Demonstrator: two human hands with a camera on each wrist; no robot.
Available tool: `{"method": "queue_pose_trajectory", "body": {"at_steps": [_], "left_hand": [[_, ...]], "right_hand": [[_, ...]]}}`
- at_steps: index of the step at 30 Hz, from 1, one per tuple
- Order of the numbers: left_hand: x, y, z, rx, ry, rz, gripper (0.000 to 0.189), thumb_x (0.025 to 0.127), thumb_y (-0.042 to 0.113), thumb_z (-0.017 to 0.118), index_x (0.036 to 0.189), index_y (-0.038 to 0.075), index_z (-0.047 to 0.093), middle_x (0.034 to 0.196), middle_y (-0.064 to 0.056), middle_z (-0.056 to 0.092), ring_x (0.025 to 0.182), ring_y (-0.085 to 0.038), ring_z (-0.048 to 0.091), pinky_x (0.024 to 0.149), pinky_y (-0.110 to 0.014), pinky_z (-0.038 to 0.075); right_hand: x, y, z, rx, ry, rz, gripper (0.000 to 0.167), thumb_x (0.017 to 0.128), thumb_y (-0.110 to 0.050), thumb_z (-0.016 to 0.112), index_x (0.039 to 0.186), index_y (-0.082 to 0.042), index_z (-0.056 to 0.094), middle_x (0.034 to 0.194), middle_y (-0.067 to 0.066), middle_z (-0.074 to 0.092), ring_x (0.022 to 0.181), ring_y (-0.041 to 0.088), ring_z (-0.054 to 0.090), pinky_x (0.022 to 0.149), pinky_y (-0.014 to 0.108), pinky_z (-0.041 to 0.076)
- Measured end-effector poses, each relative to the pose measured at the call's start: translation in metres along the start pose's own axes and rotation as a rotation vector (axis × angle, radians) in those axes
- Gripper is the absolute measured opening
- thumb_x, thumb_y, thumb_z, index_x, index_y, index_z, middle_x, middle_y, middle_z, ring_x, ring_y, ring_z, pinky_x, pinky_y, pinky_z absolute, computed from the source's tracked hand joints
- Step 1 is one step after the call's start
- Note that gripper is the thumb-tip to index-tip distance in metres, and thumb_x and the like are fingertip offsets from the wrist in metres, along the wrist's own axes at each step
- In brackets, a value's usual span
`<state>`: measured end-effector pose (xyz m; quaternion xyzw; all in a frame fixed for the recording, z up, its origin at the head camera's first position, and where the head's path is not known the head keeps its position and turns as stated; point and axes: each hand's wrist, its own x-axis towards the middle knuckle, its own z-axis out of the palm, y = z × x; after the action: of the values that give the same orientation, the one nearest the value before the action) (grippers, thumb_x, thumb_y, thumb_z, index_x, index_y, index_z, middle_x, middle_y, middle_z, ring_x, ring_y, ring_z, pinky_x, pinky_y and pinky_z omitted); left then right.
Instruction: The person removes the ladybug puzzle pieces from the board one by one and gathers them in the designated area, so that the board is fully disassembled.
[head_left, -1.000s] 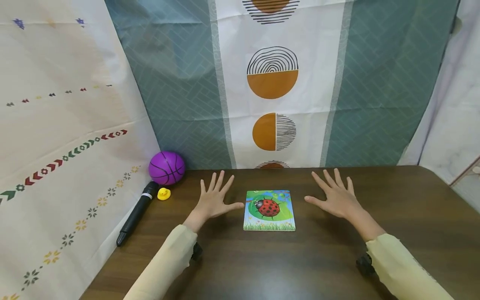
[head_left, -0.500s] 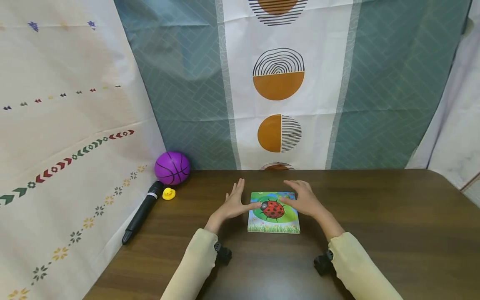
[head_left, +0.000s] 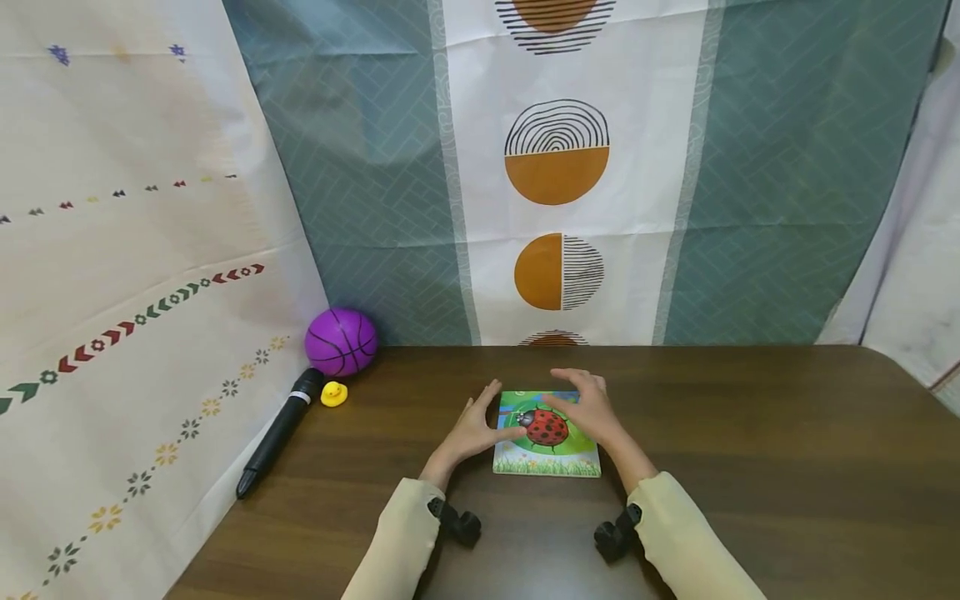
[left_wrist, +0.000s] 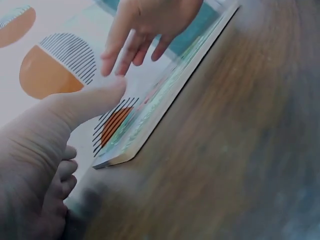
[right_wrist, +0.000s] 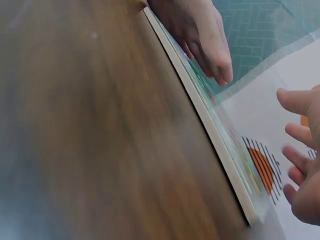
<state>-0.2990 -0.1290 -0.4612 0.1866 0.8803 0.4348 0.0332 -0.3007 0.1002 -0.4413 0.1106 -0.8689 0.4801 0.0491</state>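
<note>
Two-handed reach, apparently: your left hand [head_left: 471, 434], right hand [head_left: 592, 413], fingers spread, empty, flank the board [head_left: 553, 446] near the table's far edge [head_left: 712, 355]. Next, likely, pinch its sides.

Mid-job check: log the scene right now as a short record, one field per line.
Central item: ladybug board, flat on the brown table
Left grip: at the board's left side, thumb over the picture
Right grip: over the board's far right corner
Hold: neither grip has closed on the board; contact cannot be told
Far left of table: purple ball, yellow duck in front of it, black pen-shaped thing alongside
Backdrop: teal-and-white cloth with orange circles
</note>
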Motion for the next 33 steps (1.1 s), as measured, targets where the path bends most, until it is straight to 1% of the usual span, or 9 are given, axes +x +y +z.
{"method": "queue_pose_trajectory", "body": {"at_steps": [4, 6, 8, 12, 16, 19, 23, 27, 33], "left_hand": [[-0.005, -0.002, 0.012, -0.056, 0.024, 0.010, 0.089, 0.086, 0.037, 0.073, 0.153, 0.002, 0.027, 0.163, -0.016, 0.019, 0.145, -0.059, 0.009, 0.113, -0.074, 0.013], [-0.007, -0.003, 0.016, -0.068, 0.026, 0.016, 0.082, 0.088, 0.030, 0.071, 0.152, 0.001, 0.030, 0.163, -0.017, 0.020, 0.145, -0.058, 0.010, 0.114, -0.074, 0.012], [-0.007, -0.003, 0.018, -0.065, 0.020, 0.026, 0.077, 0.089, 0.025, 0.069, 0.151, 0.000, 0.031, 0.162, -0.018, 0.022, 0.147, -0.054, 0.012, 0.116, -0.071, 0.010], [-0.003, -0.001, 0.020, 0.007, -0.004, 0.055, 0.072, 0.091, 0.025, 0.065, 0.150, 0.000, 0.034, 0.160, -0.018, 0.028, 0.149, -0.044, 0.020, 0.121, -0.064, 0.008], [-0.002, 0.001, 0.017, 0.096, -0.029, 0.062, 0.071, 0.091, 0.029, 0.064, 0.150, 0.000, 0.036, 0.159, -0.017, 0.031, 0.150, -0.038, 0.023, 0.122, -0.061, 0.006], [-0.002, 0.003, 0.014, 0.147, -0.043, 0.043, 0.071, 0.092, 0.032, 0.063, 0.150, 0.001, 0.035, 0.160, -0.015, 0.030, 0.150, -0.036, 0.022, 0.123, -0.060, 0.006], [0.000, 0.004, 0.010, 0.194, -0.053, 0.037, 0.072, 0.093, 0.036, 0.061, 0.151, 0.001, 0.034, 0.161, -0.016, 0.027, 0.151, -0.035, 0.020, 0.123, -0.059, 0.006], [0.002, 0.005, 0.006, 0.248, -0.061, 0.038, 0.075, 0.094, 0.040, 0.060, 0.152, 0.002, 0.032, 0.162, -0.015, 0.024, 0.152, -0.034, 0.019, 0.123, -0.058, 0.006], [0.002, 0.002, 0.000, 0.338, -0.080, 0.025, 0.086, 0.090, 0.050, 0.061, 0.153, 0.003, 0.027, 0.163, -0.013, 0.022, 0.153, -0.032, 0.017, 0.123, -0.059, 0.007]], "right_hand": [[-0.003, 0.006, 0.010, -0.057, 0.021, 0.015, 0.056, 0.090, -0.030, 0.069, 0.140, -0.010, 0.053, 0.147, 0.022, 0.036, 0.136, 0.043, 0.019, 0.107, 0.069, 0.025], [-0.003, 0.009, 0.016, -0.066, 0.018, 0.017, 0.056, 0.090, -0.030, 0.069, 0.140, -0.011, 0.053, 0.144, 0.022, 0.038, 0.133, 0.044, 0.022, 0.106, 0.068, 0.025], [-0.003, 0.010, 0.022, -0.061, 0.008, 0.010, 0.055, 0.091, -0.030, 0.068, 0.140, -0.010, 0.053, 0.140, 0.022, 0.042, 0.129, 0.043, 0.026, 0.103, 0.067, 0.029], [-0.002, 0.012, 0.031, -0.123, 0.003, -0.011, 0.049, 0.091, -0.031, 0.068, 0.135, -0.012, 0.059, 0.123, 0.013, 0.056, 0.115, 0.033, 0.041, 0.091, 0.056, 0.043], [-0.001, 0.009, 0.037, -0.213, 0.018, -0.043, 0.043, 0.090, -0.033, 0.070, 0.130, -0.016, 0.064, 0.108, 0.004, 0.062, 0.101, 0.023, 0.049, 0.081, 0.044, 0.047], [0.001, 0.006, 0.039, -0.238, 0.021, -0.056, 0.043, 0.089, -0.033, 0.070, 0.128, -0.017, 0.065, 0.107, 0.003, 0.063, 0.100, 0.022, 0.050, 0.080, 0.043, 0.047], [0.005, 0.004, 0.038, -0.244, 0.040, -0.069, 0.042, 0.089, -0.033, 0.071, 0.127, -0.016, 0.065, 0.107, 0.005, 0.063, 0.105, 0.026, 0.050, 0.087, 0.049, 0.045], [0.008, 0.002, 0.038, -0.256, 0.050, -0.085, 0.044, 0.088, -0.032, 0.071, 0.128, -0.014, 0.065, 0.115, 0.010, 0.061, 0.112, 0.032, 0.047, 0.093, 0.057, 0.041], [0.012, 0.000, 0.044, -0.317, 0.017, -0.098, 0.049, 0.089, -0.039, 0.069, 0.131, -0.016, 0.063, 0.126, 0.012, 0.058, 0.115, 0.033, 0.045, 0.097, 0.057, 0.040]]}}
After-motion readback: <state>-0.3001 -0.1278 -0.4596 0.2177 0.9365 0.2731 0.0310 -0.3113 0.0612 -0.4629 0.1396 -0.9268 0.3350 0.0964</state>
